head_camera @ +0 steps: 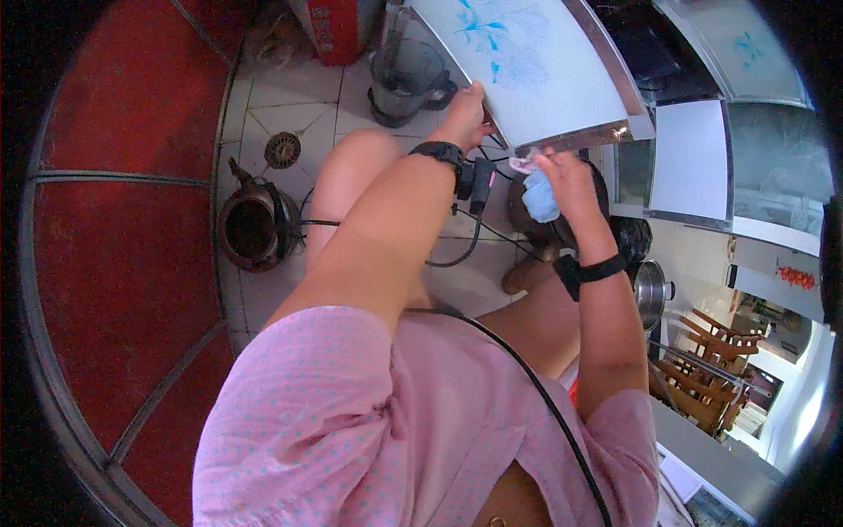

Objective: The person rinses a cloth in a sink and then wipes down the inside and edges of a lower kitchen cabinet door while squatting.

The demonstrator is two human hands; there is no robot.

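In front of me a white cabinet door panel (546, 72) with a blue floral print stands out at an angle. My left hand (466, 117) grips its left edge, close to the lower corner. Between the fingers of my right hand (571, 184) is a light blue and pink cloth (541, 196), bunched up and hanging partly below them. The pink part of the cloth touches the panel just under that corner. A brownish metal trim (586, 137) runs along the panel's lower edge, with my right fingertips close beneath it.
A dark pot (253, 227) and a floor drain (283, 150) are at left on the tiles. A clear jug-like container (407, 76) stands beyond my left hand. Black cables (475, 244) hang by my wrists. A steel pot (651, 295) and white cabinet doors (690, 158) are at right.
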